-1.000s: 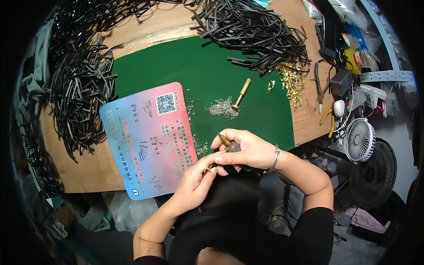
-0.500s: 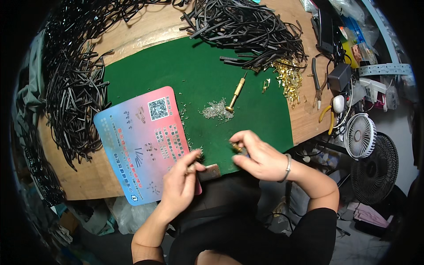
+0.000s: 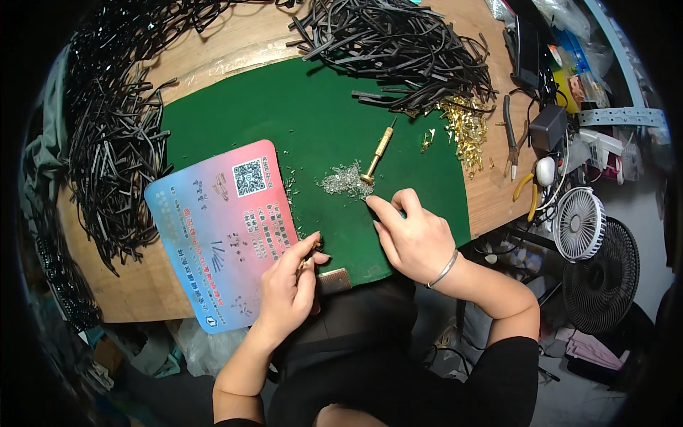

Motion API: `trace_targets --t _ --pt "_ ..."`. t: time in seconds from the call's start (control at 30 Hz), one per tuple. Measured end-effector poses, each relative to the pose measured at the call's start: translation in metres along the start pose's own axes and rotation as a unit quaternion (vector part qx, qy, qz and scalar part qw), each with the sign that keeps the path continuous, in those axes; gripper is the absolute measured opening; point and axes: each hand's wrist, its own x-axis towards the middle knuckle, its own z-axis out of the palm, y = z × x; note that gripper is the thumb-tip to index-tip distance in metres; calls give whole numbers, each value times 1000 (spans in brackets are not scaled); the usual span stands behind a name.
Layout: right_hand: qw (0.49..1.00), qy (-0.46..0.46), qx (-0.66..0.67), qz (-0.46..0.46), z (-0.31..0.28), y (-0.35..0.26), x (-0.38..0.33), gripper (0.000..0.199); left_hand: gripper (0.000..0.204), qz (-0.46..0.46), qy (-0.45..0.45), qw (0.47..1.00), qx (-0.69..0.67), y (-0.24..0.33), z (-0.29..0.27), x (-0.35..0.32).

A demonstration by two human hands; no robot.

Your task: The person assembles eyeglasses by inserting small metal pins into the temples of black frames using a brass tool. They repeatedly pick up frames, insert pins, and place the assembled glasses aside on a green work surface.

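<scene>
My left hand is closed on a small gold-coloured metal piece by the near edge of the green mat. Its fingers partly cover the piece, so its exact kind does not show. My right hand reaches over the mat with thumb and index finger apart. The index fingertip is at the near edge of a heap of tiny silvery screws. A brass screwdriver lies with its round end against that heap, its thin tip pointing away from me.
A blue-and-pink printed card lies left of the screws. Black slender strips are heaped at the left and far side. Gold pieces lie at the right, near pliers and a white fan.
My right hand has moved away from me to the screw heap; the gold-coloured piece no longer shows in its fingers. My left hand stays nearly in place, with a gold-coloured piece now showing at its fingertips.
</scene>
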Motion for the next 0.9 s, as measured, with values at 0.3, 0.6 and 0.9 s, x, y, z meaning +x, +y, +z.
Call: trace_targets --t 0.3,0.6,0.9 --pt "999 8 -42 -19 4 2 -2 38 35 -89 -16 991 -102 8 -5 -3" --pt "997 21 -65 -40 8 3 -1 45 32 -114 -9 984 -135 13 -6 -8" --pt "990 15 -122 -72 10 1 0 44 30 -159 -7 973 -169 10 -9 -3"
